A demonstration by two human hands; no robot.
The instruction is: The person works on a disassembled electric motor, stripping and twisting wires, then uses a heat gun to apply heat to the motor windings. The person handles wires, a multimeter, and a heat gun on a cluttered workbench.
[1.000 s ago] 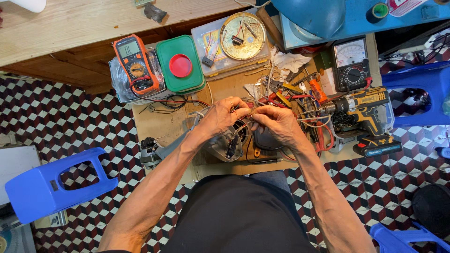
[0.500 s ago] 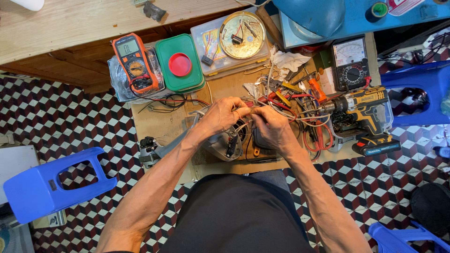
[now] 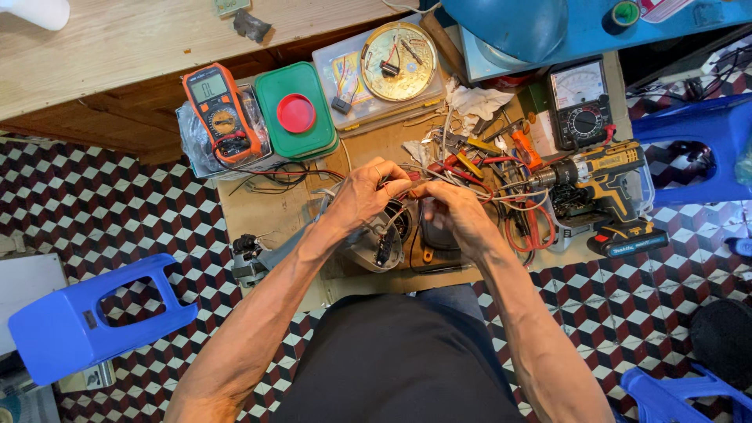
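Left hand (image 3: 366,194) and right hand (image 3: 454,210) meet fingertip to fingertip over the low table (image 3: 258,211), fingers pinched narrow on thin wires (image 3: 410,186) above a grey motor housing (image 3: 374,243). Cordless drill (image 3: 603,176) lies right; orange meter (image 3: 221,110) far left.

1. The left hand (image 3: 362,196) and right hand (image 3: 453,213) meet over thin wires (image 3: 407,182); which fingers pinch them is too small to tell.
2. The grey housing (image 3: 374,241) under the hands is mostly covered.
3. The blue stool (image 3: 689,390) at lower right is cut off by the frame edge.
4. The white object (image 3: 35,11) at upper left is cropped.
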